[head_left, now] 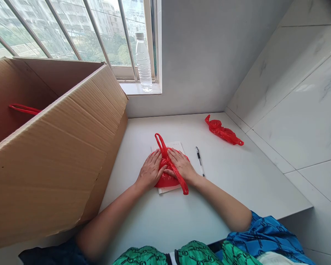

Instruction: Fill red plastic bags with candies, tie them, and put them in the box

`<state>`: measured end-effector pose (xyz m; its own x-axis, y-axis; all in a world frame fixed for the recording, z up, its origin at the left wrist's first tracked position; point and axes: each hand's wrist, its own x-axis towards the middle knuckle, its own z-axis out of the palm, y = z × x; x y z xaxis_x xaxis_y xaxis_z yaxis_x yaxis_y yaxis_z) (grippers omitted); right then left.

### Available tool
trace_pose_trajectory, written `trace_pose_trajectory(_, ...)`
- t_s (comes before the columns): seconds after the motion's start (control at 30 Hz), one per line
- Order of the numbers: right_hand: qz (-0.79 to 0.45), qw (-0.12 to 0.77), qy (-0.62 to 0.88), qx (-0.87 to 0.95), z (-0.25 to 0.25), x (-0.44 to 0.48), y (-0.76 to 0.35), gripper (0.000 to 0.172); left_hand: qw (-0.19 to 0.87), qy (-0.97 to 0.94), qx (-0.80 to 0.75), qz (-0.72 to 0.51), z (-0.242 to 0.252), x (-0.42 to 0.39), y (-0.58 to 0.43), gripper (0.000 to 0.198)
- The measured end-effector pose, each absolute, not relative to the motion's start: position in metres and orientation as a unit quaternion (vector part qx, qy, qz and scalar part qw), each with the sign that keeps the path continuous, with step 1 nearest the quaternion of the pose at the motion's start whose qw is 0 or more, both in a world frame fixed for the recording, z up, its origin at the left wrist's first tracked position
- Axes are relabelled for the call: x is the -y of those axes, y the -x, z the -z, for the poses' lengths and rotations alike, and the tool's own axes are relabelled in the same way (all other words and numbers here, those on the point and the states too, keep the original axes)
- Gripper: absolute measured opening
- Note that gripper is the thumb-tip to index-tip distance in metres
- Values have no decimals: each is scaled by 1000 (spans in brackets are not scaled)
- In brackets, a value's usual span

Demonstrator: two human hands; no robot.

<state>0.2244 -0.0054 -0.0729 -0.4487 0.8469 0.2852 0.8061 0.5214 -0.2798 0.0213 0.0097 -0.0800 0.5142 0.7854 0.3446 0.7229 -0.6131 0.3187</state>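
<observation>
A red plastic bag [168,180] lies on top of white paper [165,190] on the white table. Its knotted middle bulges between my two hands, with one handle loop pointing away from me and the other trailing toward me. My left hand [151,168] rests flat on the bag's left side, fingers stretched out. My right hand [182,165] presses on the right side, its fingers also extended. Both thumbs come close together near the knot. What is inside the bag is hidden. A black-and-clear pen [199,160] lies just right of my right hand.
A large open cardboard box [57,158] fills the left side, with a red bag handle [24,109] showing inside. Another red plastic bag [223,131], bunched up, lies at the back right. A water bottle [143,64] stands on the windowsill. Tiled wall [300,110] borders the right.
</observation>
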Motion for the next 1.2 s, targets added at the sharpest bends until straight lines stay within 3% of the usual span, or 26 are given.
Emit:
trace_pose_trajectory(0.33, -78, 218, 482, 845, 74, 5, -223, 71, 89, -862, -427, -257, 81, -13, -21, 52)
trace_pose_trajectory(0.43, -134, 277, 466, 830, 70, 5, -225, 67, 123, -855, -418, -282, 72, -12, -20, 45)
trace_pose_trajectory(0.53, -219, 376, 420, 797, 58, 6, -231, 47, 171, -826, -414, -342, 60, -7, -16, 32)
trace_pose_trajectory(0.63, -335, 436, 384, 742, 39, 12, -239, 33, 244, -779, -417, -399, 41, 4, -13, 28)
trace_pose_trajectory(0.77, -522, 434, 385, 625, 7, 30, -243, 36, 407, -693, -419, -423, -1, 26, -14, 33)
trace_pose_trajectory(0.9, -531, 453, 376, 610, -22, 54, -239, 33, 536, -685, -381, -313, -55, 55, -19, 39)
trace_pose_trajectory(1.1, -528, 408, 307, 679, -27, 74, -240, 28, 301, -820, -465, -146, -116, 109, -21, 40)
trace_pose_trajectory(1.2, -500, 436, 337, 669, -9, 65, -245, 38, 322, -805, -460, -193, -150, 139, 7, 37)
